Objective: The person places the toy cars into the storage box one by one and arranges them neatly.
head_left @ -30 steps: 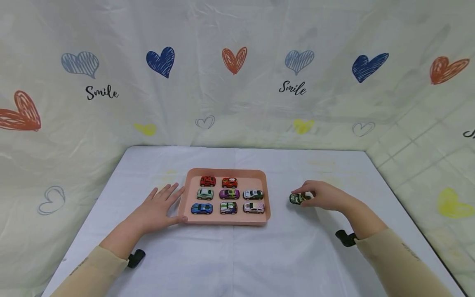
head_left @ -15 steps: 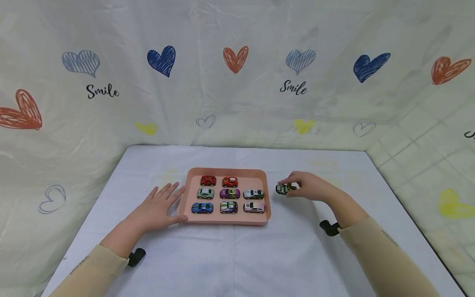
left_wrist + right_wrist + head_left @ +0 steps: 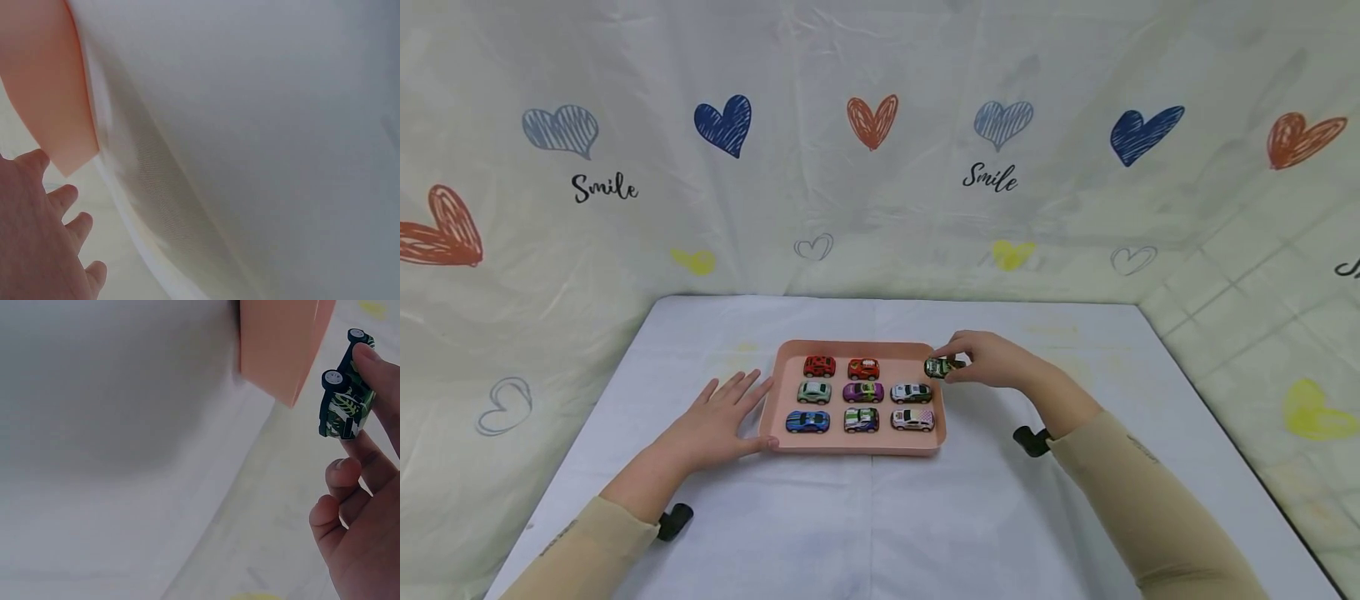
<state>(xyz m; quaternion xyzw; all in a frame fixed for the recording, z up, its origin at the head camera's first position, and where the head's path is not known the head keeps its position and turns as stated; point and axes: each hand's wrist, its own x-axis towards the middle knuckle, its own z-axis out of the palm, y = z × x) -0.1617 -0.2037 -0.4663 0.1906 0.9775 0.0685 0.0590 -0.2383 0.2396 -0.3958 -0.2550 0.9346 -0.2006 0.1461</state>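
Between thumb and fingers my right hand (image 3: pixel 996 360) pinches a green camouflage toy car (image 3: pixel 939 367), held at the right rim of the pink tray (image 3: pixel 850 445) near its back corner. The right wrist view shows this toy car (image 3: pixel 347 403) raised beside the tray's wall (image 3: pixel 278 347). My left hand (image 3: pixel 717 423), fingers spread straight, rests with its thumb touching the tray's left front corner. Several toy cars stand in rows inside the tray, among them a red car (image 3: pixel 863 369) in the back row and a white car (image 3: pixel 911 393) in the middle row.
A white cloth covers the table (image 3: pixel 872 517). Behind it hangs a pale curtain (image 3: pixel 880 200) printed with hearts and "Smile". Black wrist cameras, such as the left one (image 3: pixel 675 522), stick out from both sleeves.
My right hand has carried the green toy car leftward and away from me, from the table's right side to the tray's right rim. The left hand and the tray have stayed put.
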